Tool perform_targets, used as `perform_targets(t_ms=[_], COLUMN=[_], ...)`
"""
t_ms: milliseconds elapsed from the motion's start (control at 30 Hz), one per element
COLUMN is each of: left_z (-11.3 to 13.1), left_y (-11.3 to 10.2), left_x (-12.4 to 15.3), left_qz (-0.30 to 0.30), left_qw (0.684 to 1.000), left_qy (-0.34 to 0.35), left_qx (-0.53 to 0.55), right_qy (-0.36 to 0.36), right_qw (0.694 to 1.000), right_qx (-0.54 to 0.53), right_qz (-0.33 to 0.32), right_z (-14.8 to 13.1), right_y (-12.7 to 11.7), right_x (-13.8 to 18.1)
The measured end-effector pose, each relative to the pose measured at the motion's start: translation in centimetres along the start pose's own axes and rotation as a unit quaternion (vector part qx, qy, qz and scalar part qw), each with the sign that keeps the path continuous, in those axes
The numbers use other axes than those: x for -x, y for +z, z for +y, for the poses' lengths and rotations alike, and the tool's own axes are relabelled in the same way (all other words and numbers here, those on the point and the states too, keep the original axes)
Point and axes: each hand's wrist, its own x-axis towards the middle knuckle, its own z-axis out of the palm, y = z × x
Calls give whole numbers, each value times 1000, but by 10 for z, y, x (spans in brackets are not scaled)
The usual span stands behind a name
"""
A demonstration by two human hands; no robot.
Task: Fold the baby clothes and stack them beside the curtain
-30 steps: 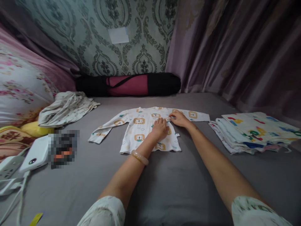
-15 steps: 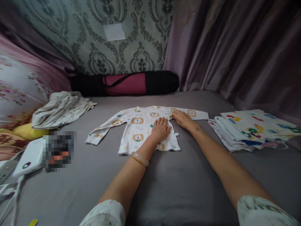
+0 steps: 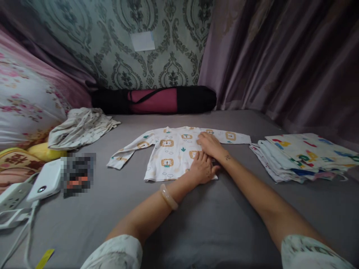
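Observation:
A white long-sleeved child's shirt [image 3: 175,153] with an orange animal print lies spread on the grey sheet. Its left-hand sleeve bends down and outward; the right-hand sleeve stretches straight out. My left hand [image 3: 202,169] lies on the lower right of the shirt, palm down, fingers spread. Just above it, my right hand [image 3: 211,145] rests on the shirt near the right-hand armpit. Its visible fingers are loosely extended over the fabric, and the thumb is hidden. The two hands nearly meet, covering part of the shirt's right side.
Folded printed cloths [image 3: 305,155] are stacked at the right. A crumpled pale garment [image 3: 81,127] lies left, near a white power bank [image 3: 46,181] and a power strip [image 3: 14,196]. A black and maroon long bag [image 3: 154,100] lies along the wall.
My left hand has slid right and toward me across the shirt. My right hand has shifted slightly left and down. The view has turned a little left.

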Motion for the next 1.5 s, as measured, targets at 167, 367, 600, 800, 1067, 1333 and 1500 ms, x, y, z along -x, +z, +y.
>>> perform_targets(t_ms=[167, 367, 600, 800, 1067, 1333, 1500], left_z=[29, 37, -10, -108, -143, -127, -129], left_y=[-5, -29, -67, -69, -68, -77, -75], left_x=[30, 64, 90, 124, 149, 147, 145], left_qz=[-46, -83, -59, 155, 78, 48, 60], left_qw=[994, 971, 958, 949, 906, 893, 903], left_qy=[93, 185, 131, -264, -414, -433, -405], left_qx=[26, 128, 250, 72, 42, 117, 131], right_qy=[-118, -40, -76, -174, -271, -111, -95], right_qw=[983, 994, 993, 977, 915, 938, 975], right_qx=[-104, -86, -76, -108, -250, -328, -200], right_qz=[-94, -62, -44, -62, -165, -16, 27], right_z=[-44, -21, -21, -34, -50, -56, -65], right_y=[23, 33, 33, 22, -16, -9, 24], right_x=[4, -22, -7, 50, 104, 34, -10])
